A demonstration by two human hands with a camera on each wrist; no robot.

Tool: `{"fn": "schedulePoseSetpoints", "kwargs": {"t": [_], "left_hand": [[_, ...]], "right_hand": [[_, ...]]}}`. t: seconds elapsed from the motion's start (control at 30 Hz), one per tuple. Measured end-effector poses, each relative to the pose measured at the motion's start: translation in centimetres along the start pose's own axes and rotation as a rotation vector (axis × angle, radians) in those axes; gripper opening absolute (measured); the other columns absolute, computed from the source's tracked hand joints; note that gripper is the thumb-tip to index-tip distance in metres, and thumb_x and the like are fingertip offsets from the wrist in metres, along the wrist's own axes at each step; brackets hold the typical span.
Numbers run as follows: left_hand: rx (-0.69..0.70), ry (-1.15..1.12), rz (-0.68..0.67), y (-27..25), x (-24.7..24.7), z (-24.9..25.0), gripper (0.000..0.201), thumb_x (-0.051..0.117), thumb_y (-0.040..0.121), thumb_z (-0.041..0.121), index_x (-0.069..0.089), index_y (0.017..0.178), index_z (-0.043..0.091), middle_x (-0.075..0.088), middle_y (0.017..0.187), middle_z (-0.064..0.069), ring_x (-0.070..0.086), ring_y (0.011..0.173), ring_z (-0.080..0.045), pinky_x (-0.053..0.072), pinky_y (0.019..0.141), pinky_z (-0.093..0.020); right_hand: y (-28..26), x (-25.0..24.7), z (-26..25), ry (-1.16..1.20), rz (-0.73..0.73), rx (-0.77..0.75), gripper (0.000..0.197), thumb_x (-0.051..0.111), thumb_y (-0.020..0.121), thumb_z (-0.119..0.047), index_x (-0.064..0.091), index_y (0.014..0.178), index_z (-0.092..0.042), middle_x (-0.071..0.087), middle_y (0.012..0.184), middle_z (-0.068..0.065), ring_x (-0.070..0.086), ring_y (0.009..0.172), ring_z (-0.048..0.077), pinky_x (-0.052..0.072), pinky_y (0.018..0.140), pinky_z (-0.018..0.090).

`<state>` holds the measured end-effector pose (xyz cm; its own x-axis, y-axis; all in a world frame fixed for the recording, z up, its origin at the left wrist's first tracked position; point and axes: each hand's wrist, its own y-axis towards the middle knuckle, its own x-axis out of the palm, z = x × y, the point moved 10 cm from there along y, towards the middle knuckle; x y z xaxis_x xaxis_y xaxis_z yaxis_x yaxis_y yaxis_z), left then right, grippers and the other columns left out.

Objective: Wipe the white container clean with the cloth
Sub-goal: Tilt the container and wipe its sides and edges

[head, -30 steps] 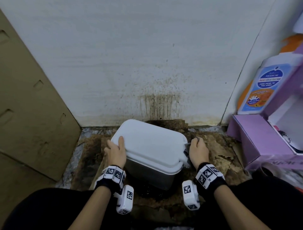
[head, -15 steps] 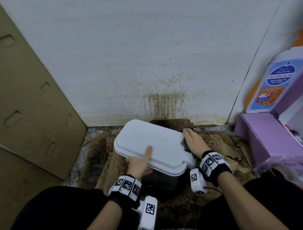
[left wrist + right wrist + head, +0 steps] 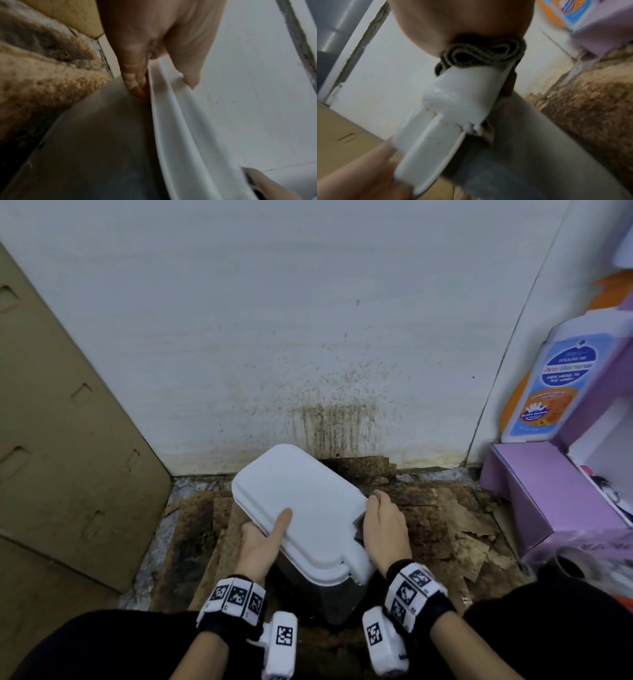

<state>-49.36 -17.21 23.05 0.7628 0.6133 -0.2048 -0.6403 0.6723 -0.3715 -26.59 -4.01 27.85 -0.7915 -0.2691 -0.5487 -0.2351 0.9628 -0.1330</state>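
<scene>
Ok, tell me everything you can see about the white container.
The white container has a smooth white plastic lid with rounded corners over a translucent grey body. It sits tilted on stained cardboard before the wall. The left hand grips its near rim, thumb on top; the right hand presses a dark cloth against its right edge.

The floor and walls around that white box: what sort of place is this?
Probably a cramped storage corner of a home, low by the floor. A stained white wall meets soiled, peeling cardboard sheets on the ground; a folded cardboard box leans at one side, and a kids' anti-bacterial wash bottle stands above a purple box.
</scene>
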Motion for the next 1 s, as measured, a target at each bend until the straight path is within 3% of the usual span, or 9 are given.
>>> {"fn": "schedulePoseSetpoints", "kwargs": {"t": [0.03,0.13,0.23,0.4,0.63,0.77,0.87,0.93,1.0], "left_hand": [[0.004,0.007,-0.030,0.3,0.0,0.3,0.046,0.074,0.088,0.044,0.062,0.113,0.007,0.072,0.107,-0.002,0.068,0.096,-0.010,0.049,0.061,-0.007],[0.004,0.026,-0.075,1.0,-0.2,0.1,0.072,0.075,0.078,0.065,0.053,0.118,0.008,0.070,0.112,-0.002,0.067,0.100,-0.012,0.052,0.074,-0.022],[0.017,0.067,-0.088,0.8,-0.1,0.1,0.064,0.070,0.086,0.057,0.046,0.123,0.011,0.065,0.117,0.000,0.063,0.103,-0.010,0.049,0.074,-0.023],[0.029,0.098,-0.101,0.1,0.5,0.2,0.057,0.067,0.090,0.054,0.049,0.124,0.012,0.063,0.113,0.007,0.060,0.100,-0.005,0.047,0.074,-0.020],[0.038,0.073,-0.109,-0.1,1.3,-0.6,0.055,0.068,0.088,0.056,0.056,0.124,0.016,0.068,0.117,0.007,0.064,0.105,-0.009,0.048,0.076,-0.021],[0.026,0.109,-0.074,-0.4,1.2,-1.2,0.057,0.066,0.086,0.063,0.058,0.122,0.019,0.069,0.115,0.007,0.066,0.104,-0.013,0.051,0.084,-0.030],[0.025,0.257,0.001,-1.6,0.9,-0.8,0.060,0.056,0.090,0.068,0.059,0.108,0.011,0.069,0.102,-0.003,0.066,0.088,-0.018,0.051,0.070,-0.032],[0.004,0.351,0.051,-2.6,0.8,-0.6,0.066,0.049,0.092,0.070,0.056,0.106,0.006,0.066,0.096,-0.006,0.063,0.081,-0.020,0.045,0.062,-0.031],[-0.023,0.333,0.020,-3.2,1.7,-1.2,0.070,0.052,0.088,0.074,0.050,0.111,0.008,0.064,0.101,-0.002,0.064,0.089,-0.020,0.048,0.071,-0.033]], "right_hand": [[-0.9,0.1,0.1,0.006,0.045,0.021,0.044,0.026,0.106,-0.031,0.042,0.144,-0.015,0.050,0.143,0.011,0.039,0.133,0.030,0.028,0.112,0.043],[-3.0,0.1,0.6,0.035,0.142,0.063,0.046,0.025,0.106,-0.031,0.039,0.147,-0.014,0.046,0.146,0.012,0.035,0.135,0.030,0.024,0.113,0.042],[-3.6,0.0,1.1,0.055,0.185,0.090,0.046,0.026,0.106,-0.030,0.040,0.147,-0.014,0.046,0.146,0.013,0.036,0.135,0.030,0.024,0.112,0.042],[-3.9,-0.1,2.1,0.047,0.166,0.124,0.046,0.026,0.106,-0.029,0.041,0.146,-0.011,0.047,0.145,0.015,0.037,0.135,0.032,0.026,0.112,0.043],[-1.7,0.5,3.1,0.023,-0.089,0.084,0.044,0.027,0.105,-0.034,0.045,0.141,-0.015,0.053,0.136,0.010,0.045,0.128,0.029,0.033,0.111,0.048],[-0.9,0.6,2.3,0.058,-0.192,0.064,0.044,0.030,0.105,-0.036,0.045,0.143,-0.019,0.055,0.133,0.006,0.048,0.128,0.026,0.035,0.110,0.042],[-0.5,0.7,1.3,0.023,-0.255,0.036,0.045,0.030,0.107,-0.032,0.040,0.147,-0.015,0.051,0.140,0.006,0.045,0.131,0.023,0.033,0.104,0.031],[-0.2,0.9,1.0,0.003,-0.280,0.027,0.046,0.030,0.107,-0.033,0.039,0.148,-0.015,0.050,0.144,0.006,0.044,0.133,0.023,0.032,0.106,0.032],[0.0,1.1,0.9,-0.012,-0.287,0.016,0.046,0.029,0.107,-0.034,0.039,0.148,-0.016,0.051,0.144,0.006,0.045,0.132,0.023,0.033,0.108,0.034]]}}
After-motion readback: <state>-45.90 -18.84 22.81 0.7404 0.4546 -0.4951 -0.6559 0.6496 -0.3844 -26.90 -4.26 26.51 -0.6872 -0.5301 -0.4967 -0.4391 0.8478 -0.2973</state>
